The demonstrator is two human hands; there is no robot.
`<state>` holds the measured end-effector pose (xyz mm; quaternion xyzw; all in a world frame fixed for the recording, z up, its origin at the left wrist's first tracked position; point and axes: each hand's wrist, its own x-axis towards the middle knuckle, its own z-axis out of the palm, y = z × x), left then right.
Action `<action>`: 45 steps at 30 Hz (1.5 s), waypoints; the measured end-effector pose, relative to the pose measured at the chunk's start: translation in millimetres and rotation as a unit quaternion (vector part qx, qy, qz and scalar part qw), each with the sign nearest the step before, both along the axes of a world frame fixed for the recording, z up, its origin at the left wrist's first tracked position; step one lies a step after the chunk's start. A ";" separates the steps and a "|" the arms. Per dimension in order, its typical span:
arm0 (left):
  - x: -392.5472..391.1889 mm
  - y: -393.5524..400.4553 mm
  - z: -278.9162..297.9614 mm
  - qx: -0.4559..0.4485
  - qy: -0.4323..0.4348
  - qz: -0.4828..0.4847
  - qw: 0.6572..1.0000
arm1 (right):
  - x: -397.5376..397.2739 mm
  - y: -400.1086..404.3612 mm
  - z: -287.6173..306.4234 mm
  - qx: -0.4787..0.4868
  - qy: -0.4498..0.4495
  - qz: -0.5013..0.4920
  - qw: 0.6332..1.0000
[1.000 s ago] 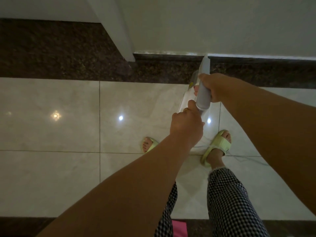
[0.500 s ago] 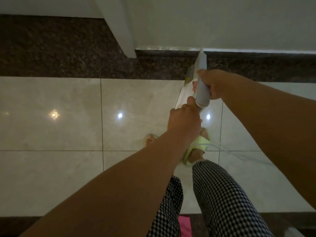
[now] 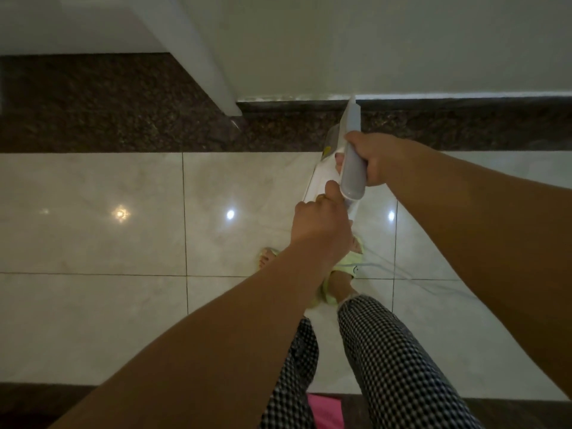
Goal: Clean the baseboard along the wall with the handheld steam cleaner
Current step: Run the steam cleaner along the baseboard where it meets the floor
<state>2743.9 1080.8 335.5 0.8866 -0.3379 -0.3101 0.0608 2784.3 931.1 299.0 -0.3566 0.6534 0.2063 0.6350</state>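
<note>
- Looking down from head height, a handheld steam cleaner [image 3: 351,168] is seen held out ahead of the body, pointed away and down toward the wall [image 3: 402,41].
- The right hand [image 3: 376,157] is wrapped around the grey handle bar of the cleaner; the grip is closed on it, fingers curled underneath, knuckles uppermost.
- The left hand [image 3: 320,226] is placed at the rear end of the cleaner, just below the handle's rounded tip; its fingers are curled and the thumb is laid against the white body. The grip appears closed on the rear of the unit, though the exact contact is hidden by the back of the hand.
- The narrow nozzle end of the cleaner is found at the top edge of the dark speckled baseboard [image 3: 464,102], where it meets the white wall. Actual contact cannot be told.
- A band of dark speckled floor stone [image 3: 108,103] is recorded along the wall, next to pale glossy floor tiles [image 3: 93,243] with ceiling-light reflections.
- A white door frame post [image 3: 192,57] is noted left of the nozzle, well apart from it.
- Checked trousers [image 3: 387,351] and pale green slippers [image 3: 343,270] are seen below the hands.
- A thin cord [image 3: 411,275] is seen lying on the tiles right of the foot.
- A pink item [image 3: 325,410] is visible at the bottom edge; its kind cannot be told.
</note>
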 end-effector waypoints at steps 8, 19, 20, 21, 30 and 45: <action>-21.4 -21.1 1.0 -0.003 0.008 0.056 0.998 | -23.6 -18.8 1.9 0.099 -0.081 -0.119 0.985; -11.7 -3.3 -1.6 -0.003 -0.010 0.074 0.997 | -3.6 -2.3 -8.6 0.063 -0.061 -0.061 0.994; -10.7 -1.9 -1.9 -0.004 -0.016 0.075 0.997 | -0.6 -1.2 -8.7 0.060 -0.055 -0.053 0.995; -8.4 -0.5 -1.6 -0.004 -0.017 0.074 0.997 | 2.2 0.2 -8.9 0.056 -0.050 -0.046 0.996; 3.4 10.8 -3.9 -0.005 0.009 0.071 0.997 | 14.5 10.6 -12.9 0.046 -0.032 -0.013 0.998; 18.0 37.4 -8.5 -0.012 0.040 0.089 0.995 | 30.2 37.3 -17.6 0.036 -0.032 0.009 0.999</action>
